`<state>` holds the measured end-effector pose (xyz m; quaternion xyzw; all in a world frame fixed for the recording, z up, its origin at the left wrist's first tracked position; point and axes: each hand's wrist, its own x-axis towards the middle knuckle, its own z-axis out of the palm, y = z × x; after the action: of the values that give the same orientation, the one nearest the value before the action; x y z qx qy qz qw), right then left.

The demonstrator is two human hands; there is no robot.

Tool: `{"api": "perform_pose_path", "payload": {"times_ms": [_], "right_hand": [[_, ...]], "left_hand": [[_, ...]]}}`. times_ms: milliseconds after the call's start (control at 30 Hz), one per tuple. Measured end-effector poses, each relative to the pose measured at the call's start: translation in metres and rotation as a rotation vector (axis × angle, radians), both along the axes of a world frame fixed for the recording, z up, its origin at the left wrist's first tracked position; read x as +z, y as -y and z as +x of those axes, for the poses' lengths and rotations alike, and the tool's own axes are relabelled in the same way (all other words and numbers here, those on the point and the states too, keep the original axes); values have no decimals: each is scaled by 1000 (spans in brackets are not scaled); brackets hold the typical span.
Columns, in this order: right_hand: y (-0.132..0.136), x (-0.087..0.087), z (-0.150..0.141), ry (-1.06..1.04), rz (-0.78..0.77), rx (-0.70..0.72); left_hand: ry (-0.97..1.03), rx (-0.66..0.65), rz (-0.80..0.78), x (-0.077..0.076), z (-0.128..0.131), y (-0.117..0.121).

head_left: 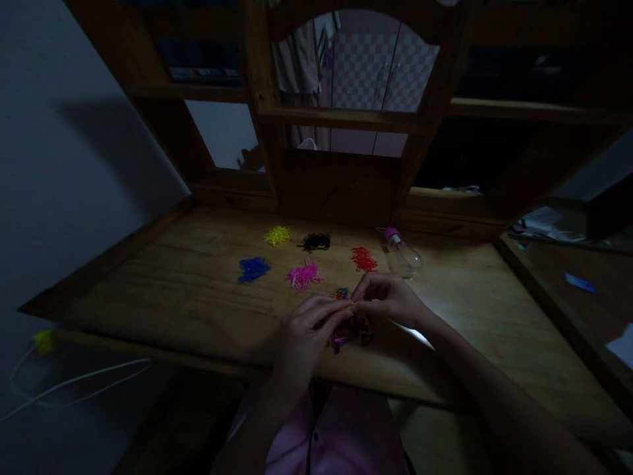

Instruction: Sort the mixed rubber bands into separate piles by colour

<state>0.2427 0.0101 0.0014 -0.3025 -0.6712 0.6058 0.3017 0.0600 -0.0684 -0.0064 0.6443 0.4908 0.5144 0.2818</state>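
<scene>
Over a mixed pile of small, thin coloured pieces [364,332], my two hands meet at the fingertips. My left hand [311,324] is closed, thumb against fingers, at a small yellow piece [351,305]. From the other side my right hand [384,295] pinches at the same piece; its exact kind is too small and dark to make out. Just beyond lie sorted heaps of similar thin pieces: pink [304,274], blue [254,269], yellow [277,236], black [315,242] and red [364,259]. Fingers partly cover the mixed pile.
A clear bulb-shaped bottle [408,259] with a pink cap lies on the wooden desk [198,284], right of the red heap. Wooden shelving with mirrors [341,119] rises behind. A white cable [89,382] hangs at the left edge. Light is dim.
</scene>
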Motion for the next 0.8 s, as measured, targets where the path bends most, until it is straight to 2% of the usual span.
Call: {"api": "perform_pose_path", "payload": {"times_ms": [133,267,433,533,667,733,800], "right_hand": [[0,1,0,-42,-39,21],[0,3,1,-45,-46,28],[-1,7,3,-35,-36,0],[-2,8,6,-42,1,-46],[-7,9,10,-67,54,-66],[-9,8,12,-81,52,-56],[-12,5,14,-97,49,-59]], "left_hand": [[10,-9,-7,3,0,1],[10,0,-28,-1,-6,-1],[-51,128,0,-3,-43,-18],[-103,203,-19,2,-82,-51],[-326,197,-21,7,-134,-114],[-487,209,-33,6,-151,-144],[-535,222,-41,3,-163,-166]]}}
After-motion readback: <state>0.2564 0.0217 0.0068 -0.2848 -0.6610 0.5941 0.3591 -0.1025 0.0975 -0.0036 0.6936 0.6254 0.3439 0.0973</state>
